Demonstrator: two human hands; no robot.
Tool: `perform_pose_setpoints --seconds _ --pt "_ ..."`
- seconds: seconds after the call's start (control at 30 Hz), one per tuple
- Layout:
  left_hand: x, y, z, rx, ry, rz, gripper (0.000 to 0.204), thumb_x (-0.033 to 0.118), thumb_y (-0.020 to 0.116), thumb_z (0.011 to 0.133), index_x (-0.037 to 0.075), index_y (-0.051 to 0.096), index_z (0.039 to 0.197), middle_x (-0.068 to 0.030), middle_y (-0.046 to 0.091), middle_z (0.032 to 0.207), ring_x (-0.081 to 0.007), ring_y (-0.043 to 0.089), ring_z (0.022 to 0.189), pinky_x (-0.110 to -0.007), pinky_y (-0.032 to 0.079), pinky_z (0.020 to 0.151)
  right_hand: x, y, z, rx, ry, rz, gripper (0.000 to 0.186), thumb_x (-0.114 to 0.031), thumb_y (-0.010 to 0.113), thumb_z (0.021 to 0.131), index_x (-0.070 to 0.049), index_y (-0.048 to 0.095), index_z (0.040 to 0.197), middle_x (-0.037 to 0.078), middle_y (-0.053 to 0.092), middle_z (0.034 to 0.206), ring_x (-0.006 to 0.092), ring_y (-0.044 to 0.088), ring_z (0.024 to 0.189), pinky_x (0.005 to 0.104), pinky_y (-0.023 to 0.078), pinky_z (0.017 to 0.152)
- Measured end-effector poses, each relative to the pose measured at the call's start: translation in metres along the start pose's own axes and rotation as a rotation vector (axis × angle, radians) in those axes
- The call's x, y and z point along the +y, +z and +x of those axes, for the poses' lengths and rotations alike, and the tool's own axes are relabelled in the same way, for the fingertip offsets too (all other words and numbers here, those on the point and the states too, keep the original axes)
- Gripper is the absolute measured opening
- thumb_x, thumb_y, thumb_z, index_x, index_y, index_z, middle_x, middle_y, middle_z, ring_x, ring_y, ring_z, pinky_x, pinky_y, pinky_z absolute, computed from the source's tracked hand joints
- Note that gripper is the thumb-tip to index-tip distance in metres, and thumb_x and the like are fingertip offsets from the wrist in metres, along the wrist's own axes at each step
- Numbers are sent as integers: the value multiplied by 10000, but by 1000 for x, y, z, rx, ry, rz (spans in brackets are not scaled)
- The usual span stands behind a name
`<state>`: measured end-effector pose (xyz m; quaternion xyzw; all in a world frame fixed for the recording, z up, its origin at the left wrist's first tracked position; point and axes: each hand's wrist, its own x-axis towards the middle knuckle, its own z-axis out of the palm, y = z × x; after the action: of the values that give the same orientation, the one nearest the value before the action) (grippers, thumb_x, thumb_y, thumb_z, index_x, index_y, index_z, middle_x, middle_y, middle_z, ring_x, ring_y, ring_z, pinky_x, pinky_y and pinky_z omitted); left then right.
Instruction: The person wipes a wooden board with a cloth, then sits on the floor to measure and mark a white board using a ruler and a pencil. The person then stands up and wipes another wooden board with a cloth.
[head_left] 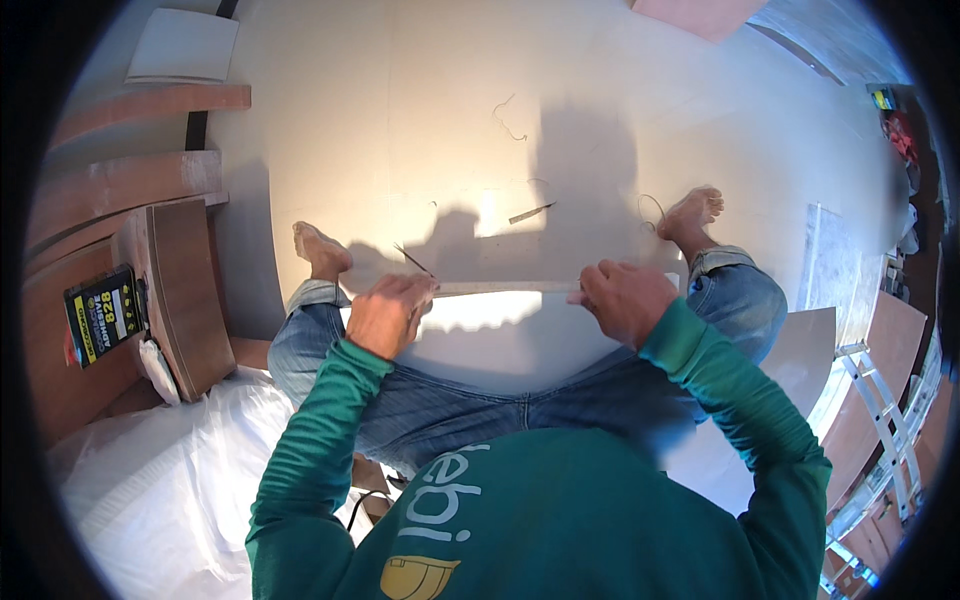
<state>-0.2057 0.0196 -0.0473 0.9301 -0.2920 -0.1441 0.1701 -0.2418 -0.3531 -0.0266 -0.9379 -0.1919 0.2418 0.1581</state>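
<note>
I sit with legs spread over a pale board (500,355), my bare feet beyond it. My left hand (390,312) is closed at the left end of a long, thin pale strip (505,288) along the board's far side, and my right hand (625,300) grips that strip's right end with curled fingers. Whether the strip is separate from the board I cannot tell. A thin dark tool (412,258) lies just beyond my left hand. Farther forward are a short flat blade-like piece (530,212) and loose thread (510,125) on the light surface.
At the left stand wooden boards (175,300), a black and yellow container (103,312) and crumpled translucent plastic sheeting (180,470). At the right are leaning panels (870,340), an aluminium ladder (890,430) and assorted items (900,135) along the far edge.
</note>
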Motion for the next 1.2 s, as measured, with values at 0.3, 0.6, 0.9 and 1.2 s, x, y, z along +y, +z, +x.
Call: perform_pose_setpoints --seconds 0.3,0.6,0.9,1.2 --pt "-11 1 -25 -106 -164 -210 392 30 665 883 114 724 1262 -113 736 1262 -286 690 1202 -483 559 1015 -53 -13 2 -59 12 -33 227 -304 592 1037 -84 609 984 115 653 849 311 717 779 451 574 639" --pt "1 17 -7 -371 -173 -153 488 390 453 1090 50 626 1394 -167 665 1386 -368 587 1347 -673 310 1181 -33 7 9 -97 67 -105 171 -281 616 1008 -112 638 1005 97 703 899 289 745 822 419 603 672" --pt "16 6 19 -436 -140 -250 518 443 418 1094 72 680 1342 -208 685 1325 -397 632 1258 -675 378 1115 -8 16 2 -54 61 -32 145 -245 614 1001 -103 604 976 114 693 858 337 722 811 471 574 673" --pt "26 17 45 -368 -73 -401 517 452 460 1074 45 751 1207 -226 746 1114 -426 708 1024 -474 557 942 6 7 -8 -98 125 -55 141 -242 581 1000 -124 651 1034 99 710 936 337 730 864 486 583 704"
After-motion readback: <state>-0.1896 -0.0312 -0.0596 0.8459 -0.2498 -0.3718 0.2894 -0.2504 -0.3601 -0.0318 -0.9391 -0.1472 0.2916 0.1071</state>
